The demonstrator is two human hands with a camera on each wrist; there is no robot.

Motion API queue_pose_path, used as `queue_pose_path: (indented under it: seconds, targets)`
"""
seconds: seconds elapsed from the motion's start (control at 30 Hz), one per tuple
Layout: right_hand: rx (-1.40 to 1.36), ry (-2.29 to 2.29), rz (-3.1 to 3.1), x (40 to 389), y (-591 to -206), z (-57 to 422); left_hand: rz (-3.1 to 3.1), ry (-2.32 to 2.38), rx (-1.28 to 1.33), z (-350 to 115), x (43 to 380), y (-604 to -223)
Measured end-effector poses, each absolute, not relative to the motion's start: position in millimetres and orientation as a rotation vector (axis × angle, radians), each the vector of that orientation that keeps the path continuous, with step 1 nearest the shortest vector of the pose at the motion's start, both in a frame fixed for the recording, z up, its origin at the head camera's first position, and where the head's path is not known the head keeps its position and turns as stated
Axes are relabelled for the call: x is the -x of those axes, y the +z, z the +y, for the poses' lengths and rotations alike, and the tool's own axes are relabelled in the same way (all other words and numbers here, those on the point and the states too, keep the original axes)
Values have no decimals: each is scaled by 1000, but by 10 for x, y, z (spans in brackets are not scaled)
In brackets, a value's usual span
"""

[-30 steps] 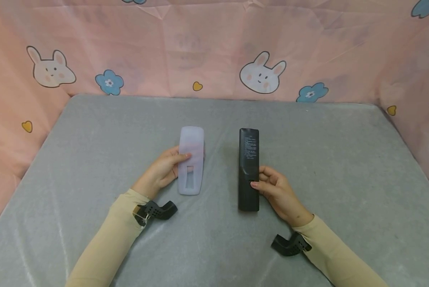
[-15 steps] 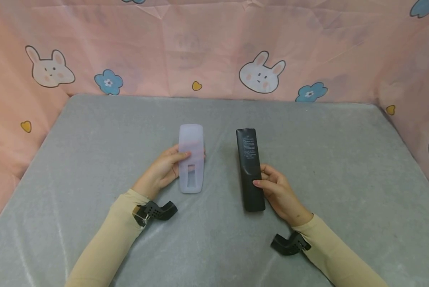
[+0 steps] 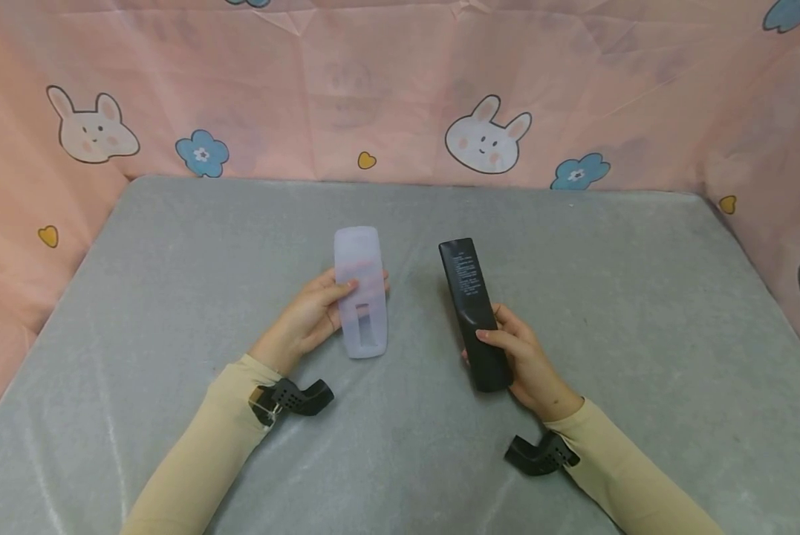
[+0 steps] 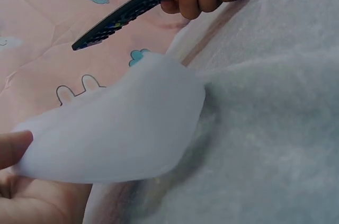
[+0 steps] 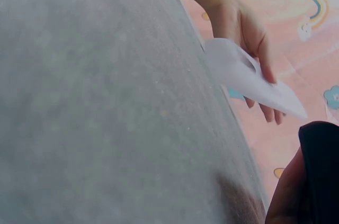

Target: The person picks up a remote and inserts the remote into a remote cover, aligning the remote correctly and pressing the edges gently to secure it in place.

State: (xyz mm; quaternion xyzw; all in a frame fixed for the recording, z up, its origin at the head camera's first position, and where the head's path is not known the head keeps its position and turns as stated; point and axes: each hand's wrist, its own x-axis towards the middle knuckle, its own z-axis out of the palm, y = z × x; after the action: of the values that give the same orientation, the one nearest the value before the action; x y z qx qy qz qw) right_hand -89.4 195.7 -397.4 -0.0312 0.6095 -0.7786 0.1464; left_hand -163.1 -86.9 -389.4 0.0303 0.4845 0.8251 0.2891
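A milky, translucent remote cover with a rectangular slot near its lower end is held in my left hand, thumb on its face and fingers behind. My right hand grips a black remote control near its lower end, thumb across the back. Small printed text shows on that back, which faces up in the head view; its buttons face down in the left wrist view. The remote leans with its top toward the cover, and a gap lies between the two.
A grey cloth-covered table spreads beneath both hands. Behind and beside it hangs a pink curtain printed with rabbits and flowers. Black wrist cameras sit on both sleeves.
The remote has tilted, its top swinging left and its lower end right, with right fingers now showing at its left edge. The cover has risen slightly and tilted a little.
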Motion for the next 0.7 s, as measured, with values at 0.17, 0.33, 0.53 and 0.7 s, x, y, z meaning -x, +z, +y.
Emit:
queue_pose_path:
  seconds: [0.17,0.33,0.53,0.7]
  targets:
    - [58,-2232,1777,900,-3964,1947,1403,2169,-139,-839,1616,-3897]
    - [61,-2221,1775,898,-3967,1947,1448,2142,-159,-829,1606,-3901]
    - [51,-2199,1774,894,-3967,1943,1578,2013,-169,-843,1606,-3931]
    - [62,-2214,1755,896,-3986,1931,1569,2041,-159,-853,1599,-3929]
